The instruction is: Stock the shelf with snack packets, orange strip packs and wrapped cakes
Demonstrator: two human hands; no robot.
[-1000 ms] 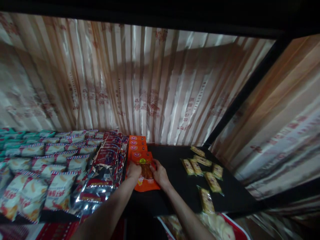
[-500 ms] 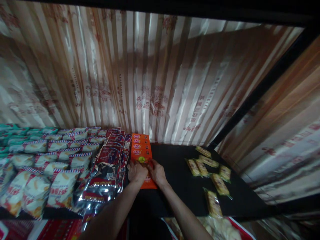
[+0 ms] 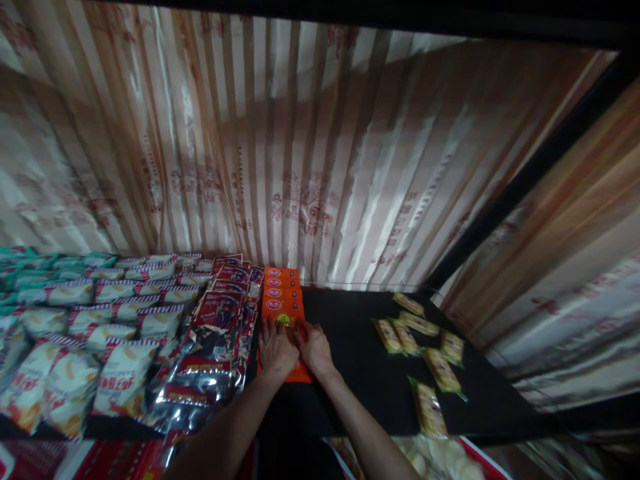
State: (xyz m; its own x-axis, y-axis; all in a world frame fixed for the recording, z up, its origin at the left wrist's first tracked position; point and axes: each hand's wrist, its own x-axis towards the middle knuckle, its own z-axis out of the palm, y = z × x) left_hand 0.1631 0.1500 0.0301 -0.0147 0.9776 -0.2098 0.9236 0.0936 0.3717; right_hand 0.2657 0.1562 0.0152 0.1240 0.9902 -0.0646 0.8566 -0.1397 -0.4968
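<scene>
Packet [image 3: 293, 307] squared up with the row [image 3: 283, 283] beyond; left hand [image 3: 278, 348] spread flat on it, right hand [image 3: 315, 348] half-curled at its right edge, grip unclear. Likely light, slick, bendy: pinch sides.

left forearm [image 3: 231, 427] and right forearm [image 3: 367, 427] are bare, slim and tapering; left hand [image 3: 277, 348] and right hand [image 3: 315, 348] also bare.

Orange packets [image 3: 283, 294], black shelf [image 3: 345, 363], red-printed curtain [image 3: 306, 167]
</scene>
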